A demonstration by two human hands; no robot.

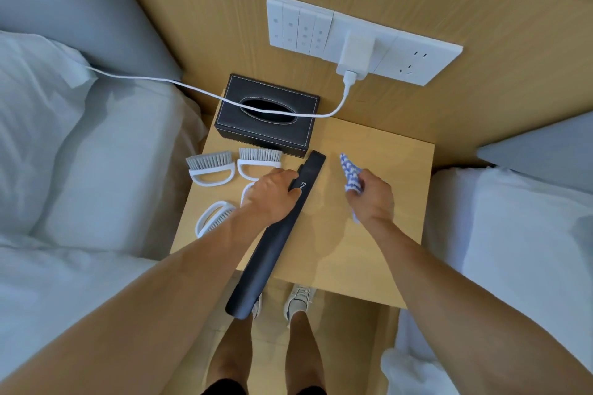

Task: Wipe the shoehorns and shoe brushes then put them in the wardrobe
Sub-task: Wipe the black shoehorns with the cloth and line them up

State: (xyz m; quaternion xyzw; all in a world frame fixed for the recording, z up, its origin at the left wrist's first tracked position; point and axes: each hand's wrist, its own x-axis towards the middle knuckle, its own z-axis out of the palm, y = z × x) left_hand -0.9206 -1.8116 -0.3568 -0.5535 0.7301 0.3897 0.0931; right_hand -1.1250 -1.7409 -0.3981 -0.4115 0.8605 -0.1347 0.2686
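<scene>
Left hand [275,194] gripping the shoehorn [276,234] over the surface's [369,253] front edge, right hand [372,199] clutching a cloth [351,171].

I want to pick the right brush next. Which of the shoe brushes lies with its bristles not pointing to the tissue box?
The brush nearest the person, at the table's left edge by the left forearm. It lies tilted, while the two brushes by the tissue box point their bristles toward it.

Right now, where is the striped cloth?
In the head view, the striped cloth is bunched in the right hand, above the nightstand, right of the black shoehorn.
</scene>
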